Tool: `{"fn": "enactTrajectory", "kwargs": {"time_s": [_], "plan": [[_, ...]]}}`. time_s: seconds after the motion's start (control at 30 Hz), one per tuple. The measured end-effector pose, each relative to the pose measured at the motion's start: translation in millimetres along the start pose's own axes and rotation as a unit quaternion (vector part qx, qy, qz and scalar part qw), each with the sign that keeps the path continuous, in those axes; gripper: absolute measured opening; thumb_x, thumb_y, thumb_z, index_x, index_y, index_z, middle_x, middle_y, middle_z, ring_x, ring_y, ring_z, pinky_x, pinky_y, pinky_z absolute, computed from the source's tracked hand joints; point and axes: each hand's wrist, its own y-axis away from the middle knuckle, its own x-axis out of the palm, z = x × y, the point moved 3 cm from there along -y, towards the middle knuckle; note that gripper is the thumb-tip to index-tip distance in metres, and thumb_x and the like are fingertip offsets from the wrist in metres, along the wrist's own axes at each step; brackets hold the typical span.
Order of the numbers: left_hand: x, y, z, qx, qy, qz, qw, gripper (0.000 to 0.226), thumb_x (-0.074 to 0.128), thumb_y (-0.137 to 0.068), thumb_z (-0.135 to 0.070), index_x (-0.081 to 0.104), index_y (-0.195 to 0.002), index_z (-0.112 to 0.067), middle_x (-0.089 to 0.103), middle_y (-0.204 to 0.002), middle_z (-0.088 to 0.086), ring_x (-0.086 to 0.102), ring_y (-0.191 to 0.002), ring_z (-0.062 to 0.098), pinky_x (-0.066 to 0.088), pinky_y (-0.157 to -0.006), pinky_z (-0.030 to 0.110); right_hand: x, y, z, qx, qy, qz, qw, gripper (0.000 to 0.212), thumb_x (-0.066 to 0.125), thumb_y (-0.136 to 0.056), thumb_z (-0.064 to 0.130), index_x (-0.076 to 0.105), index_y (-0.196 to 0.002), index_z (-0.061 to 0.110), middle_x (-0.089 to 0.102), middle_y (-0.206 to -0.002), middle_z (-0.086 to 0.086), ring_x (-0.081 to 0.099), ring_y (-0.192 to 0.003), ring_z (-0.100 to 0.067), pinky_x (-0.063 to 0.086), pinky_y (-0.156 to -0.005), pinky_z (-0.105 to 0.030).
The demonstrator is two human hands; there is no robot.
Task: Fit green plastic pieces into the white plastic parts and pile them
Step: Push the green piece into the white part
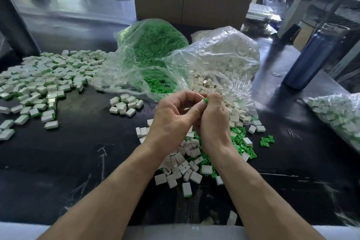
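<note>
1. Hands meet above the loose heap (192,160) of white and green bits: left hand (173,119) and right hand (213,121) press fingertip to fingertip, both pinching one green piece (206,100); whether a white part sits in the grip cannot be told.
2. Behind the heap lie two open clear bags, touching each other: the green bag (150,50) to its left, the white bag (220,60) straight behind, its mouth spilling into the heap.
3. Far left of the heap spreads the finished pile (44,78); a small cluster (125,104) sits between pile and heap.
4. Left of the heap, in front of the pile, the black table (81,154) shows bare, scuffed surface up to its near edge.
5. Right of the heap lie a few green strays (267,140), then paper clips (294,134); a blue bottle (311,56) stands further behind, and another filled bag (339,117) hugs the right edge.
</note>
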Motion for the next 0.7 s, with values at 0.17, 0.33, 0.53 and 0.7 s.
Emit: {"fn": "enactTrajectory", "kwargs": {"time_s": [0.17,0.33,0.53,0.7], "plan": [[1.9,0.6,-1.1,-0.002,-0.014,-0.004,1.000,0.006,0.068,-0.098,-0.002,0.072,-0.103,0.001,0.078,-0.109,0.006,0.076,-0.099,0.023,0.063,-0.082,0.032,-0.4,2.6,2.4,-0.008,0.021,-0.019,1.000,0.056,0.032,-0.095,0.048,0.078,-0.095,0.015,0.079,-0.094,-0.012,0.077,-0.095,-0.030,0.061,-0.090,-0.060],[3.3,0.6,-2.8,-0.003,-0.016,0.003,1.000,0.007,0.067,-0.098,0.001,0.072,-0.103,0.003,0.078,-0.102,0.012,0.076,-0.096,0.026,0.063,-0.084,0.035,-1.0,2.6,4.7,-0.011,0.038,-0.019,0.999,0.058,0.031,-0.095,0.047,0.080,-0.087,0.017,0.079,-0.088,-0.012,0.077,-0.092,-0.031,0.061,-0.088,-0.060],[3.5,-0.6,-2.1,-0.017,-0.025,0.007,1.000,0.007,0.069,-0.097,0.001,0.074,-0.101,0.001,0.079,-0.100,0.009,0.077,-0.090,0.022,0.061,-0.076,0.029,-4.2,3.5,3.1,-0.006,0.036,-0.013,0.999,0.054,0.033,-0.094,0.049,0.077,-0.075,0.025,0.069,-0.062,0.008,0.065,-0.058,-0.004,0.050,-0.052,-0.027],[-2.1,-2.3,0.9,-0.035,-0.023,0.002,0.999,0.007,0.071,-0.096,-0.004,0.074,-0.102,0.000,0.078,-0.105,0.010,0.075,-0.097,0.024,0.062,-0.085,0.034,-1.6,4.4,5.0,0.036,-0.049,0.086,0.994,0.062,0.030,-0.105,0.043,0.070,-0.060,0.027,0.038,-0.048,0.010,0.030,-0.039,-0.009,0.025,-0.039,-0.017]]}}
